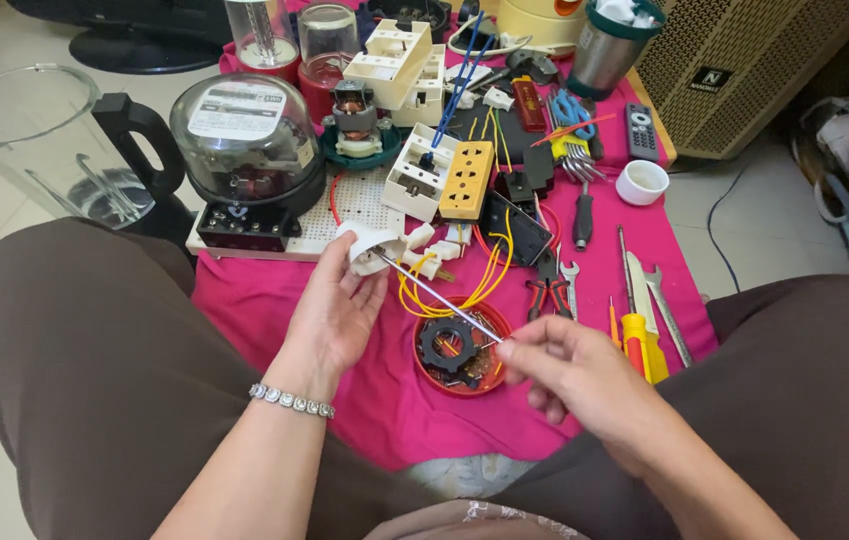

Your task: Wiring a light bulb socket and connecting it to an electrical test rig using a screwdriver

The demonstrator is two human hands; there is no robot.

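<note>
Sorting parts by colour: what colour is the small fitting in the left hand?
White; the fitting, held in the left hand, shows best in the head view.

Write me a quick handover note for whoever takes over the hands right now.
Left hand: holds a white plastic socket part with yellow wires trailing from it.
Right hand: pinches a thin metal rod, its tip pushed into the white part.
Below: red round lid holding a black toothed ring and small pieces, on the pink cloth.
Red-handled pliers and yellow screwdriver lie to the right.
Done: rod inserted. Left: cannot tell.
</note>
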